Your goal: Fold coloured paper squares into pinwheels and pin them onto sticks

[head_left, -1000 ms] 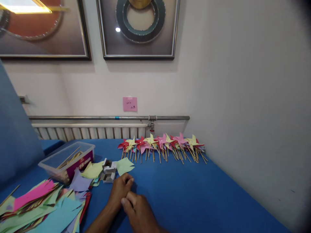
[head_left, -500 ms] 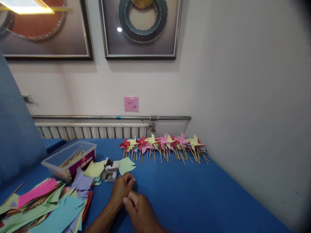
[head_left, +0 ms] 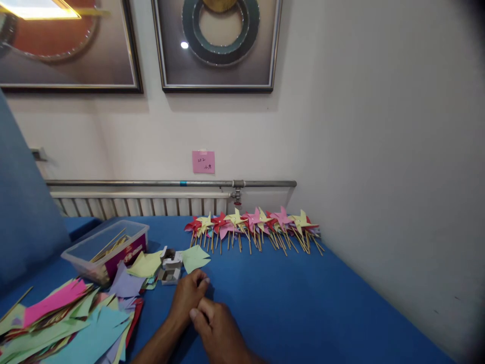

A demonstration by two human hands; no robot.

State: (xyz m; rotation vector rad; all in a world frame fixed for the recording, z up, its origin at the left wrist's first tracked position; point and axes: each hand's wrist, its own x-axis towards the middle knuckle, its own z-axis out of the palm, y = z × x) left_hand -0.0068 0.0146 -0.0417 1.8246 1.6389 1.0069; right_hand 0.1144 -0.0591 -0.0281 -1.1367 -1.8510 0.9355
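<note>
My left hand (head_left: pixel 188 292) rests on the blue table with its fingers curled closed. My right hand (head_left: pixel 220 326) lies against the heel of the left one, its fingers also folded in and the thumb along the side. Nothing shows in either hand, though the palms face away from view. Just beyond the left hand lies a pale green paper square (head_left: pixel 196 259) with slits cut in from its corners. Beside it stand small open white boxes (head_left: pixel 170 274) with small contents I cannot make out.
A clear plastic tub (head_left: pixel 108 247) of wooden sticks stands at left. Loose coloured paper (head_left: pixel 76 318) is heaped in front of it, with purple (head_left: pixel 126 281) and yellow sheets (head_left: pixel 144 264) alongside. Several paper pinwheels (head_left: pixel 252 220) on sticks lie along the back edge by the wall.
The whole view has shifted slightly to the left. Both hands keep the same closed pose against each other, and the things on the table have not moved.
</note>
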